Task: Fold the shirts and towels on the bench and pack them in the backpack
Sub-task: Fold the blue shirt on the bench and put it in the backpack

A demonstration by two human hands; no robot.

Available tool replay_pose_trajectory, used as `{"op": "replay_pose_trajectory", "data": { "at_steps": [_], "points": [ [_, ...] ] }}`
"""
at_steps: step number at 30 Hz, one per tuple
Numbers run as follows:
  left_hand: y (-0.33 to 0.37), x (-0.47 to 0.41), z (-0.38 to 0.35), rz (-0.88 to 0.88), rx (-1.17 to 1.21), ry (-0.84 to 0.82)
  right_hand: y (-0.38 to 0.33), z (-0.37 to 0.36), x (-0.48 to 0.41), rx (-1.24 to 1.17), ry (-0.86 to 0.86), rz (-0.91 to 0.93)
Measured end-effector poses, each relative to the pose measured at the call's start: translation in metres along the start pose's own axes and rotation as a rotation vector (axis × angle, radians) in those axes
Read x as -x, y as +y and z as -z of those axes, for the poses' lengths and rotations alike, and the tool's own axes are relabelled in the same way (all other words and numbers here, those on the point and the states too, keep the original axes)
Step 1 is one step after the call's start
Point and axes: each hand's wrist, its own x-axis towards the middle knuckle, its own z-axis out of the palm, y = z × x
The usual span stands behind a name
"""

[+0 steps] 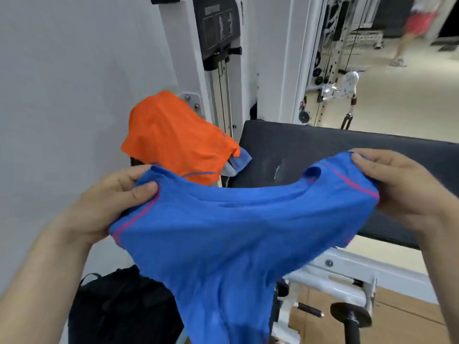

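Note:
A blue shirt (223, 239) with pink seams hangs in the air between my hands, above the near edge of the black padded bench (335, 150). My left hand (111, 202) grips its left shoulder and my right hand (402, 184) grips its right shoulder. The lower part of the shirt droops down out of the frame. An orange shirt (173, 140) lies bunched at the bench's left end, over a grey-blue towel (237, 163) that peeks out beneath it. A black backpack (119, 309) stands on the floor at the lower left, partly hidden by the blue shirt.
A white cable machine (223, 70) with its weight stack rises behind the bench. The bench's white frame (347, 281) and a black foot peg (352, 316) sit at the lower right. A grey wall fills the left. A person in red shorts (419, 21) walks at the far right.

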Motion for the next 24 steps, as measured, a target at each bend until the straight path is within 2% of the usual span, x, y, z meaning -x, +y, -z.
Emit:
{"op": "replay_pose_trajectory", "data": {
  "at_steps": [2,3,6,8,12,14,17,19,22,24],
  "points": [
    [0.002,-0.032,-0.018,0.028,-0.026,-0.123,0.002,0.027,-0.007,-0.046,0.037,-0.028],
    [0.001,-0.052,-0.028,0.038,-0.065,-0.125,0.004,0.039,-0.013,-0.068,0.085,-0.038],
    [-0.02,-0.126,-0.062,0.023,-0.316,0.049,0.021,0.087,-0.039,0.013,0.307,-0.06],
    [-0.041,-0.177,-0.086,-0.005,-0.45,0.101,0.04,0.125,-0.064,0.226,0.46,-0.086],
    [-0.086,-0.272,-0.117,-0.087,-0.827,0.057,0.078,0.185,-0.12,0.807,0.711,-0.076],
    [-0.096,-0.315,-0.127,-0.171,-1.063,0.037,0.088,0.201,-0.147,1.02,0.786,-0.051],
    [-0.094,-0.378,-0.141,-0.318,-1.357,0.098,0.1,0.225,-0.189,1.211,0.846,-0.049],
    [-0.091,-0.419,-0.149,-0.309,-1.393,0.178,0.112,0.239,-0.216,1.285,0.846,-0.053],
    [-0.095,-0.465,-0.157,-0.195,-1.286,0.292,0.127,0.252,-0.246,1.368,0.815,-0.056],
    [-0.099,-0.474,-0.165,-0.225,-1.267,0.388,0.134,0.259,-0.258,1.431,0.792,-0.07]
  ]
}}
